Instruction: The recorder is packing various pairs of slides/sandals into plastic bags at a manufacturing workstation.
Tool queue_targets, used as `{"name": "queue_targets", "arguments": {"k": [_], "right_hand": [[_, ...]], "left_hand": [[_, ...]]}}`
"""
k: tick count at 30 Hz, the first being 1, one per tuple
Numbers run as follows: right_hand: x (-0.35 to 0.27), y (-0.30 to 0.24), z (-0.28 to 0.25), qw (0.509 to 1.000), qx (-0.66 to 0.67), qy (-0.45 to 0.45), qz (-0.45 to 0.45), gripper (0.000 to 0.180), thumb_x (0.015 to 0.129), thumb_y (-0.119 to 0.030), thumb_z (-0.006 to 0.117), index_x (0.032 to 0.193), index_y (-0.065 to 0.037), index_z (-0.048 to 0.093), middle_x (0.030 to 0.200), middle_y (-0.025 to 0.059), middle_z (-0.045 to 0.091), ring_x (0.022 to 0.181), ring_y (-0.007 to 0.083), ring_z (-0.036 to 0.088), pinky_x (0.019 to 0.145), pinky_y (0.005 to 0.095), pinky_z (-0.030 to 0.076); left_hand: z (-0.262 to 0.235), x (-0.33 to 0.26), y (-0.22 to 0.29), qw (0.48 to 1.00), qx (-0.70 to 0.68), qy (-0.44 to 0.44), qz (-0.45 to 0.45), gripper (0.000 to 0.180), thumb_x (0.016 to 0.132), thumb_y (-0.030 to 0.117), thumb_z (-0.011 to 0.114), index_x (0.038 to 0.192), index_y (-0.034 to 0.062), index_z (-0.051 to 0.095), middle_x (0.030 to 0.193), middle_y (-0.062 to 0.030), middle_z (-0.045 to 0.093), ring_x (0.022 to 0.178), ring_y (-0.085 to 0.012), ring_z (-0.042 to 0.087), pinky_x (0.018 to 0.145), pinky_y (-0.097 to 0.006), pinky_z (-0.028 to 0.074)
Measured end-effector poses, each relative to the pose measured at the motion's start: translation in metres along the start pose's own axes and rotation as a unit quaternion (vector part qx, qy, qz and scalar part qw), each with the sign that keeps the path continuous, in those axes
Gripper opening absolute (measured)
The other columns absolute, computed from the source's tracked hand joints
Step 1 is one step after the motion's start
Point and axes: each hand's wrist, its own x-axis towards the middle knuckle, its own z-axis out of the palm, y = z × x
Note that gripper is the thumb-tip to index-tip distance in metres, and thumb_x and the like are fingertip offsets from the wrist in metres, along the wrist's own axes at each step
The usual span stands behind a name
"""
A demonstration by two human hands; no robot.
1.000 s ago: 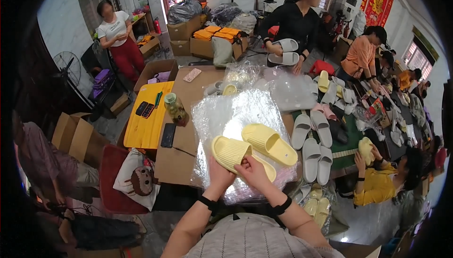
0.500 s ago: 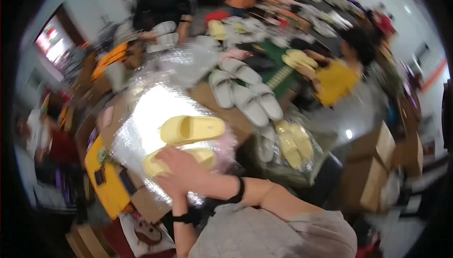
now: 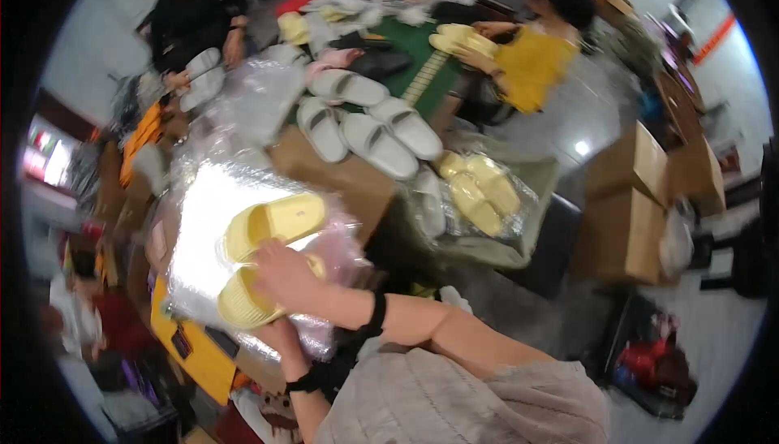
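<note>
Two pale yellow slippers lie side by side on a stack of clear plastic bags on the table in front of me. The far slipper lies free. My right hand lies over the near slipper, fingers curled on it. My left hand sits just below that slipper's end, against the crumpled plastic, mostly hidden. Both wrists wear black bands.
Several white slippers lie on a cardboard surface beyond. A yellow pair in a clear bag sits to the right. Brown boxes stand at the right. A person in yellow and one in black work opposite.
My head has swung and tilted, so the whole scene has rotated and shifted. My hands stay at the near yellow slipper on the plastic; the right hand now covers more of it.
</note>
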Motion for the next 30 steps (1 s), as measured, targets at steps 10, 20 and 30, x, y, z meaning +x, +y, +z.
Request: {"name": "queue_targets", "arguments": {"k": [10, 20, 30], "right_hand": [[0.035, 0.022, -0.001, 0.988, -0.119, -0.088, -0.046, 0.056, 0.081, -0.045, 0.076, 0.11, 0.001, 0.062, 0.11, 0.019, 0.059, 0.105, 0.0342, 0.056, 0.087, 0.0437, 0.051], [0.057, 0.041, 0.044, 0.988, 0.032, -0.136, -0.07, 0.041, 0.081, -0.025, 0.07, 0.102, 0.009, 0.064, 0.107, 0.0282, 0.059, 0.102, 0.0428, 0.058, 0.089, 0.0482, 0.049], [0.078, 0.138, 0.026, 0.995, -0.048, -0.045, -0.071, 0.033, 0.085, -0.02, 0.066, 0.092, 0.011, 0.058, 0.092, 0.0303, 0.059, 0.087, 0.0461, 0.056, 0.08, 0.0517, 0.045]], "left_hand": [[-0.018, 0.003, 0.009, 0.977, 0.184, 0.081, 0.07, 0.038, 0.085, 0.017, 0.064, 0.119, -0.0011, 0.064, 0.121, -0.0226, 0.065, 0.116, -0.0417, 0.058, 0.1, -0.046, 0.044], [-0.02, -0.01, -0.026, 0.966, 0.247, 0.07, 0.03, 0.043, 0.085, 0.027, 0.064, 0.12, 0.0024, 0.065, 0.13, -0.0244, 0.058, 0.125, -0.045, 0.047, 0.11, -0.054, 0.033], [-0.016, -0.014, -0.022, 0.95, 0.31, 0.047, 0.007, 0.073, 0.088, 0.04, 0.062, 0.144, -0.0044, 0.043, 0.154, -0.0298, 0.034, 0.145, -0.045, 0.027, 0.121, -0.052, 0.02]]}}
